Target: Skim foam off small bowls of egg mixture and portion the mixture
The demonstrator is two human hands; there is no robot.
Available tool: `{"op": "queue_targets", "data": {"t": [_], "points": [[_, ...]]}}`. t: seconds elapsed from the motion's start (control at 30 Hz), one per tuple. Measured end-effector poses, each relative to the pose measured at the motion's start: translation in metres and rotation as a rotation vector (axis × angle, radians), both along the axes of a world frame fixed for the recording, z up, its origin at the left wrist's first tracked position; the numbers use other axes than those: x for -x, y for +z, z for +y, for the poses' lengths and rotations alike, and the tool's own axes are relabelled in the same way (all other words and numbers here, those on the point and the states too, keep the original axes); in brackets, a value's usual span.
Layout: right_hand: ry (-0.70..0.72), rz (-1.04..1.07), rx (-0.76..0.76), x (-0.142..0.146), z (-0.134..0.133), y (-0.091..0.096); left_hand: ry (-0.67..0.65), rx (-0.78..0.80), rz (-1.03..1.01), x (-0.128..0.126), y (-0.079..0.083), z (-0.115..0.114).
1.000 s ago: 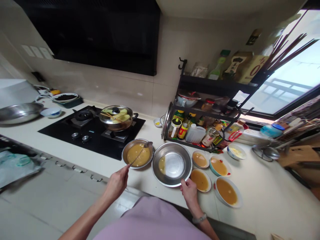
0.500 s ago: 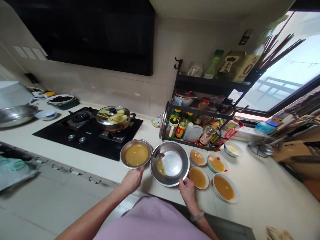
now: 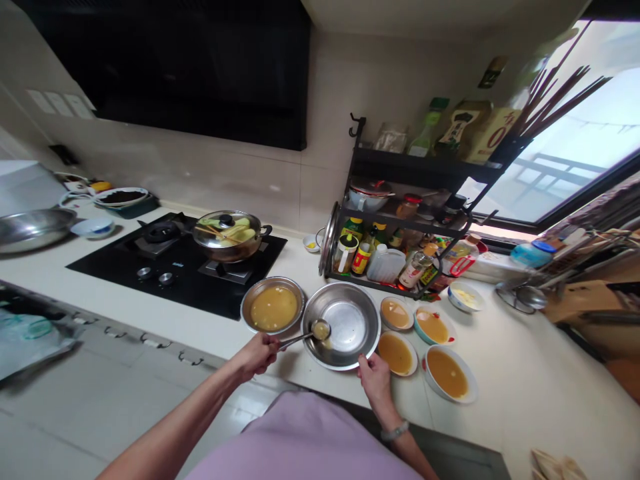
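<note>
- The long metal ladle [image 3: 299, 339] crosses the left rim of the wide shiny steel basin [image 3: 353, 325], blocking that side.
- Four light-coloured round bowls [image 3: 471, 395] of orange-brown liquid crowd its right; behind stands the black metal rack [image 3: 423, 165].
- Above the basin's middle, a hand could pass.

The left hand [image 3: 260, 355] is curled closed, left of the steel basin [image 3: 353, 327], its forearm [image 3: 193, 403] slanting forward; the right hand [image 3: 374, 377] grips the basin's near-right rim.

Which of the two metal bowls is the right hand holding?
The larger bowl, farther from the stove; the right hand grips its rim. Its bottom shows; the smaller bowl contains more yellowish liquid.
</note>
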State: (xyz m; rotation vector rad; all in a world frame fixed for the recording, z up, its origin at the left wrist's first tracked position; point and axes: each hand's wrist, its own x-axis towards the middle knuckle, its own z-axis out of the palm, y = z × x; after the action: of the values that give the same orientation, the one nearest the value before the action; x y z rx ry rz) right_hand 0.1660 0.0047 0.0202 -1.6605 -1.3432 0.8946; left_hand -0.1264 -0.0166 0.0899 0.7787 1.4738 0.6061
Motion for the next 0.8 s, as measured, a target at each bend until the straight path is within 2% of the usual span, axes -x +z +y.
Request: {"op": "queue_targets", "data": {"t": [0.3,0.5,0.7,0.8], "points": [[-0.001,0.022,0.006,-0.001,-0.001,-0.004,0.091,0.014,-0.188,0.012,0.027,-0.012],[-0.001,0.022,-0.004,-0.001,0.0,-0.005,0.19,-0.043,-0.219,0.035,0.033,-0.022],[0.009,0.019,0.023,0.0,0.002,0.0,0.249,-0.101,-0.107,0.058,0.032,-0.031],[0.007,0.004,0.018,0.0,0.003,0.002,0.241,-0.136,0.125,0.065,0.028,-0.033]]}}
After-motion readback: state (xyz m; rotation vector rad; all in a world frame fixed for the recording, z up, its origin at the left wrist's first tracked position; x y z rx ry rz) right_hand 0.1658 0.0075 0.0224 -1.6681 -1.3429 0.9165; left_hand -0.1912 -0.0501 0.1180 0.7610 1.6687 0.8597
